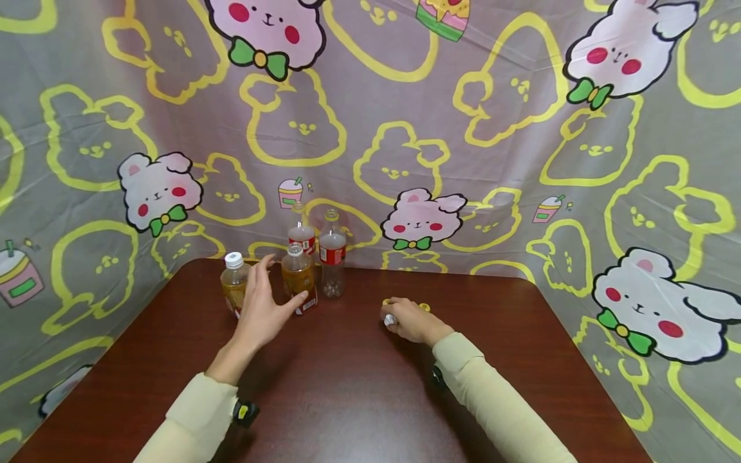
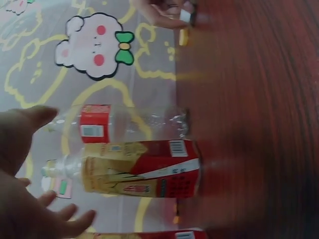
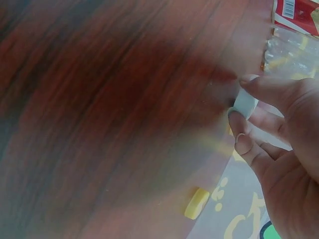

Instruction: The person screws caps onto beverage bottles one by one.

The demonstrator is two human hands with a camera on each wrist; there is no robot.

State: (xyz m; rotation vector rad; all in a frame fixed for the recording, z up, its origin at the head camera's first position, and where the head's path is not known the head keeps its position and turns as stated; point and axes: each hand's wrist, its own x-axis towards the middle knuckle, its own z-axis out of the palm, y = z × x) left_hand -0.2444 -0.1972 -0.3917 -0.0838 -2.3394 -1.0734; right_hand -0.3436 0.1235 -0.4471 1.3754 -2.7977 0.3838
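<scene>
My left hand [image 1: 262, 312] is held with fingers and thumb spread around the near side of a bottle with a yellow and red label [image 1: 296, 273]. That bottle stands upright with a bare neck, and in the left wrist view the fingers stay apart from it. At its left stands a similar bottle with a white cap [image 1: 234, 260]. Farther right on the table, my right hand [image 1: 410, 320] pinches a white bottle cap [image 3: 246, 103] between thumb and fingertips, close over the tabletop. A yellow cap [image 1: 425, 307] lies just beyond this hand; another yellow bit shows behind the fingers.
Two clear bottles with red labels, one at the right [image 1: 332, 254] and one behind [image 1: 301, 239], stand near the table's back edge. A patterned cloth [image 1: 498, 161] hangs around the brown table [image 1: 359, 399] at the back and sides.
</scene>
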